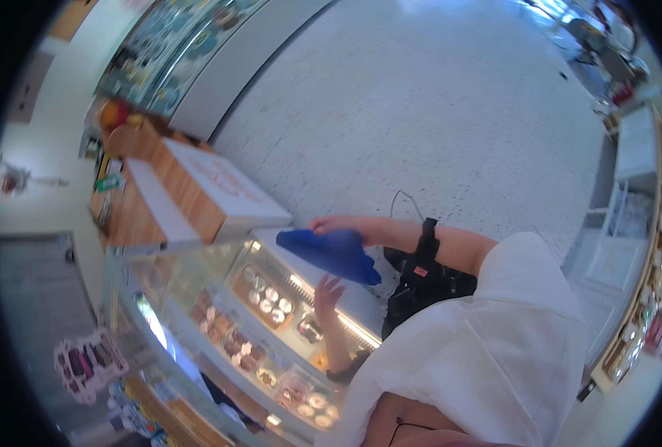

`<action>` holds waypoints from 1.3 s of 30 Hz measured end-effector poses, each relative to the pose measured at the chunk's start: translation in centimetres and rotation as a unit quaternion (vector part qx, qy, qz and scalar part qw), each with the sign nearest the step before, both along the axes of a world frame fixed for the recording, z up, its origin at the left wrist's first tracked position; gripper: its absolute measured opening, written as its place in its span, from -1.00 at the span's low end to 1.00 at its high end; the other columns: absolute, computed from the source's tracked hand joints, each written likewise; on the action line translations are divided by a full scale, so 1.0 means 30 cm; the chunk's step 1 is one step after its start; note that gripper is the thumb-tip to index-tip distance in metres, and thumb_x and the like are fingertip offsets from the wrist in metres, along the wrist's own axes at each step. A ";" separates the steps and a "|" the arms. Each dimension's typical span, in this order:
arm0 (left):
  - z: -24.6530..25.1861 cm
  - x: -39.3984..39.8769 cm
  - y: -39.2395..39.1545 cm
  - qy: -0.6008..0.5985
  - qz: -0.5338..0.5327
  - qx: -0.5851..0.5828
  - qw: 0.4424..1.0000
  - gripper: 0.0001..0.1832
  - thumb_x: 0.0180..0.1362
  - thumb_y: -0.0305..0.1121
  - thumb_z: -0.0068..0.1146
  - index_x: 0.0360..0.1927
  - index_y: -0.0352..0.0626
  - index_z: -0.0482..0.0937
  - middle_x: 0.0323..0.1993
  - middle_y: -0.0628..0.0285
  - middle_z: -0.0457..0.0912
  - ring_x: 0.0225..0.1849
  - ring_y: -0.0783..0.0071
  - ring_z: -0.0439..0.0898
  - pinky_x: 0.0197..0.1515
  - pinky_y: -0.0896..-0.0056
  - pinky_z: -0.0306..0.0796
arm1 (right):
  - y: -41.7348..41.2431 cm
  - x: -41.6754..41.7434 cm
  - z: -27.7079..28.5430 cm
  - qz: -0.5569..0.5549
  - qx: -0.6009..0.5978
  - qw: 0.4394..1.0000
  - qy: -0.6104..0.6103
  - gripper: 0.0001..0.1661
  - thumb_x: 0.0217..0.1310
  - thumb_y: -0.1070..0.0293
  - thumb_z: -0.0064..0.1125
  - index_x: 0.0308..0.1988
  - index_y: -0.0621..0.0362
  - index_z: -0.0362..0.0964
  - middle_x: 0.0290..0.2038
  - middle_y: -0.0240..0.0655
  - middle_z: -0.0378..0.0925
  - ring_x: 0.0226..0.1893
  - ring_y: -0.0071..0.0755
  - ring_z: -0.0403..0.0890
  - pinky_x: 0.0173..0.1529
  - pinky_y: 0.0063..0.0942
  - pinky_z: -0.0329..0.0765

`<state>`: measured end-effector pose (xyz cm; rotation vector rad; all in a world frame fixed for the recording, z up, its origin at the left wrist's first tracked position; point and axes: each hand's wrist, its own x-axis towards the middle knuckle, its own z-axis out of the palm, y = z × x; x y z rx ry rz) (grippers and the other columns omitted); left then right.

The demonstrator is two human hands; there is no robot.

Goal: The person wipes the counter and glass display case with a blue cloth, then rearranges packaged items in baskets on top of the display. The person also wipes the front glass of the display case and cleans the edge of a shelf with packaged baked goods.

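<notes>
A crumpled blue cloth (331, 251) hangs from my right hand (336, 224), whose fingers grip its upper edge. My left hand (328, 296) is below the cloth with its fingers spread and nothing in them. Beneath both hands stands a lit glass display case (180, 268). Doughnuts (314, 405) and other sweet baked goods (244, 346) sit in rows inside it. A wooden tray (261, 299) in the case carries several round pale-topped items. Motion blur softens the cloth, so its folds are unclear.
A wooden counter (197, 201) with a white front panel adjoins the case. Beyond it stands another glass-fronted display case (185, 50). Speckled floor (420, 100) stretches ahead. White cabinets (610, 268) with packaged goods (638, 313) on top line the right side. A pink sign (88, 363) is at lower left.
</notes>
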<state>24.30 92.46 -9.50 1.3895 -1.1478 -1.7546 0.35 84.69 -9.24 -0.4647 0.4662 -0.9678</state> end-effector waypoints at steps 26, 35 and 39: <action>0.427 -2.065 1.379 0.143 -0.716 -0.103 0.676 -0.37 0.22 -0.30 0.18 0.29 -0.33 0.24 0.06 0.03 0.47 0.03 0.30 0.50 0.07 0.34 0.44 | 2.345 -1.068 0.430 -0.605 0.072 0.440 0.660 -0.54 0.16 0.11 0.26 -0.08 0.25 0.54 -0.02 -0.11 0.45 0.05 -0.08 0.40 0.10 -0.23 0.38; 0.460 -2.368 2.145 0.182 -0.971 -0.152 -0.012 -0.62 0.29 -0.36 0.01 0.16 -0.23 0.39 -0.03 0.08 0.58 0.05 0.25 0.55 0.12 0.26 0.37 | 2.836 -0.880 0.514 -0.917 0.128 0.269 0.267 -0.15 0.01 0.05 0.22 0.25 0.25 0.25 0.37 -0.18 0.19 0.31 -0.12 0.29 0.38 -0.21 0.18; 0.518 -2.367 2.441 0.147 -0.961 -0.114 -0.205 -0.64 0.31 -0.32 -0.04 0.13 -0.23 0.44 -0.06 0.00 0.61 0.00 0.16 0.59 0.12 0.25 0.38 | 2.957 -0.843 0.378 -0.985 0.003 0.157 0.068 -0.28 0.05 0.11 0.16 0.15 0.30 0.29 0.18 -0.02 0.37 0.19 -0.05 0.44 0.28 -0.18 0.34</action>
